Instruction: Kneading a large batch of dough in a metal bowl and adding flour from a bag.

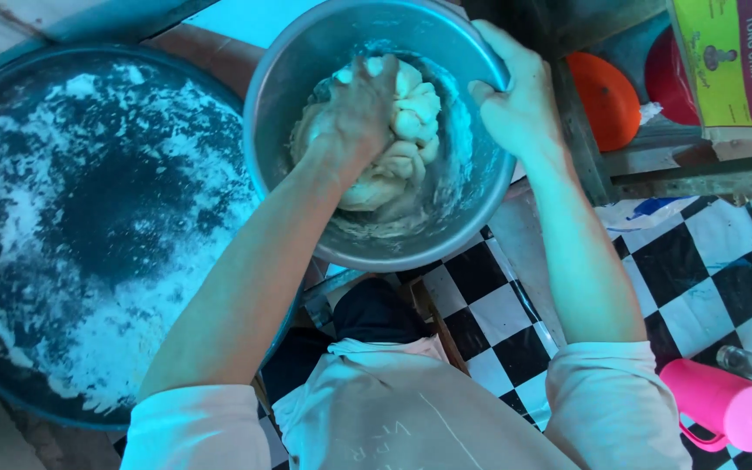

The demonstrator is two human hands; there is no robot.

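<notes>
A round metal bowl (306, 52) sits in front of me with a pale lump of dough (411, 130) inside, its walls smeared with flour. My left hand (357, 109) is down in the bowl, fingers dug into the dough. My right hand (515, 100) grips the bowl's right rim, thumb inside the wall, fingers over the edge. Both forearms reach up from white sleeves at the bottom.
A large dark round tray (89, 226) dusted with white flour lies to the left. Orange and red plastic plates (607, 96) stand at the upper right beside a yellow packet (720, 61). A pink lidded jug (724, 405) sits on the black-and-white checkered floor (715, 278) at the lower right.
</notes>
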